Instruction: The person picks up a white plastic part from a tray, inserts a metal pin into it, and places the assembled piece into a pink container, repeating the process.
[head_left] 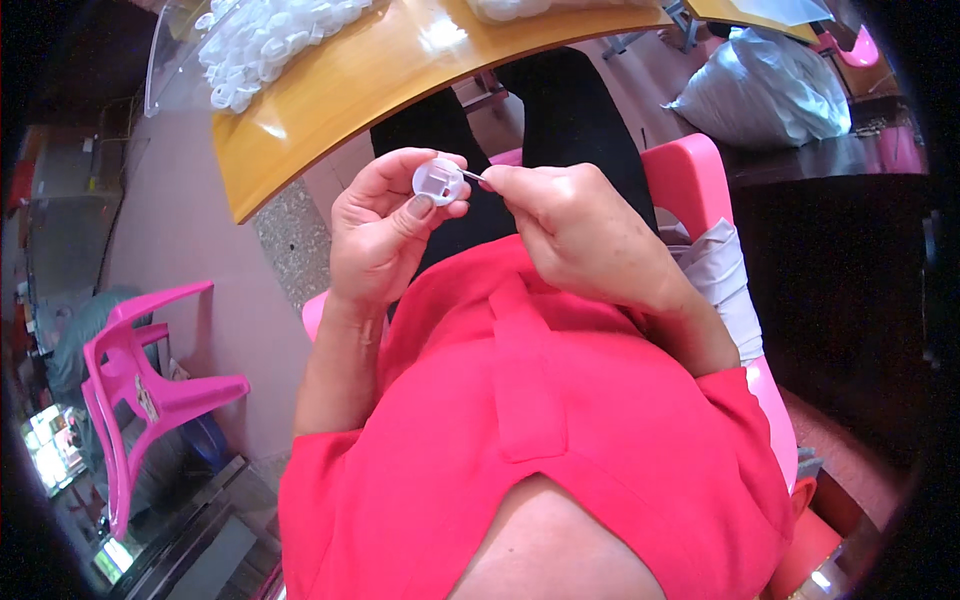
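Between the thumb and fingers of my left hand [378,235] is a small round white plastic part [437,182], its recessed face with a small slot turned up toward me. My right hand [585,225] is closed around a thin metal tool [474,177], whose handle is hidden in the fist. The tool's slim shaft reaches left to the part's right edge; whether its tip touches is too small to tell. Both hands are above my lap, just short of the wooden table [330,120].
A pile of white plastic parts [262,60] lies on the table's far left, with more white pieces [510,8] at the far middle. A pink plastic stool [150,390] stands at left. At the far right sits a large whitish sack [765,90]. My pink chair [690,180] is beneath me.
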